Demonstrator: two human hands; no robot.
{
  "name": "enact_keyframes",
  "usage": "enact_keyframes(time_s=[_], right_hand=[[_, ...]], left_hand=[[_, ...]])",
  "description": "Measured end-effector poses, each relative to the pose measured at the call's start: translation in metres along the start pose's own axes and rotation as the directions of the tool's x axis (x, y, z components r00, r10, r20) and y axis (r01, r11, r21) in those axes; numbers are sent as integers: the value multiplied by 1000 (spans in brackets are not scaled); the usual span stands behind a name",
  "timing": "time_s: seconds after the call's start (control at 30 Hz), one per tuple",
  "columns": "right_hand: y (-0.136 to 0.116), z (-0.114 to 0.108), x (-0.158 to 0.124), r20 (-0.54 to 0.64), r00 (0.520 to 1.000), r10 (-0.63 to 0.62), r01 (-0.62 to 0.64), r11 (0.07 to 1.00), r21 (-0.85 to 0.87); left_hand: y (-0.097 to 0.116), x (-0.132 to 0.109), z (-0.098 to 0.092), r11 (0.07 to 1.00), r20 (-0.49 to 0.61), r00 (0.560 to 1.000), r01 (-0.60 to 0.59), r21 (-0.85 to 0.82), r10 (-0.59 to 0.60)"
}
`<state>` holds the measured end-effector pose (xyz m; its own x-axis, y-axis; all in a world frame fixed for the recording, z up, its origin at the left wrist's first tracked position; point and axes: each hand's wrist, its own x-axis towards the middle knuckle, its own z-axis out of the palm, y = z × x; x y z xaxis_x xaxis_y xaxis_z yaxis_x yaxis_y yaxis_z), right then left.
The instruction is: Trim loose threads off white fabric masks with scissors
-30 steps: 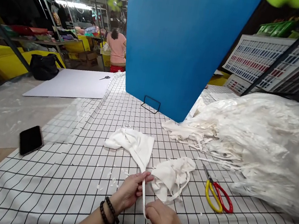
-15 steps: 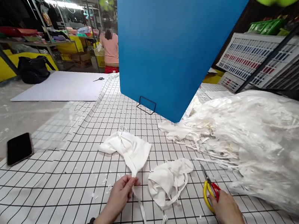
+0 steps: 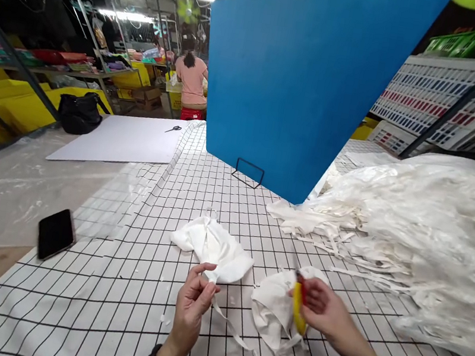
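Observation:
My left hand (image 3: 195, 303) pinches the strap end of a white cloth garment (image 3: 213, 246), which lies spread on the checked cloth just beyond my fingers. The loose strap (image 3: 235, 335) trails from the pinch towards the right. My right hand (image 3: 320, 305) is closed on scissors (image 3: 298, 308) with red and yellow handles, held up with the blades pointing away from me; whether the blades are apart is blurred. Behind and below the scissors lies a second crumpled white garment (image 3: 269, 306), partly hidden by that hand.
A checked tablecloth (image 3: 108, 314) covers the table. A large heap of white pieces in clear plastic (image 3: 445, 235) fills the right side. The blue board (image 3: 296, 91) stands ahead by a wire stand (image 3: 248, 173). On the left lie a phone (image 3: 56, 233) and a black bag (image 3: 80, 112). A person (image 3: 191, 83) stands beyond.
My right hand has lifted the scissors off the table and brought them left, over the second garment. My left hand still holds the strap end, its index finger now raised. The view has turned slightly left.

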<state>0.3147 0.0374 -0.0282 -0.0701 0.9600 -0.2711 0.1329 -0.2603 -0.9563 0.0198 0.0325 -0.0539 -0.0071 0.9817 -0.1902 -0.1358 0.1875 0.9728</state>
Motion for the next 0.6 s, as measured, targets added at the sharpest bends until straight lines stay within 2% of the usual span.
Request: enact_keyframes(time_s=[0.07, 0.13, 0.23, 0.33, 0.43, 0.5, 0.6], right_hand=[[-17, 47, 18, 114, 993, -17, 7, 996, 94], [-25, 85, 35, 190, 982, -17, -18, 983, 181], [-28, 115, 48, 281, 957, -66, 10, 980, 198], [-32, 114, 44, 332, 937, -106, 88, 994, 68], [-41, 99, 32, 322, 939, -119, 171, 976, -137], [-46, 92, 25, 296, 949, -110, 206, 926, -316], [-51, 88, 17, 254, 963, -89, 220, 803, -553]], left_hand=[[0, 2, -2, 994, -56, 997, -57, -98, 52], [0, 4, -4, 981, -61, 997, -51, -190, 40], [0, 7, -7, 963, -48, 999, -32, -267, 20], [0, 10, -9, 964, -23, 998, -57, -261, 53], [0, 14, -10, 983, 36, 993, -108, -149, 114], [-1, 16, -10, 987, 78, 986, -137, -88, 144], [-3, 17, -8, 985, 124, 978, -162, -55, 167]])
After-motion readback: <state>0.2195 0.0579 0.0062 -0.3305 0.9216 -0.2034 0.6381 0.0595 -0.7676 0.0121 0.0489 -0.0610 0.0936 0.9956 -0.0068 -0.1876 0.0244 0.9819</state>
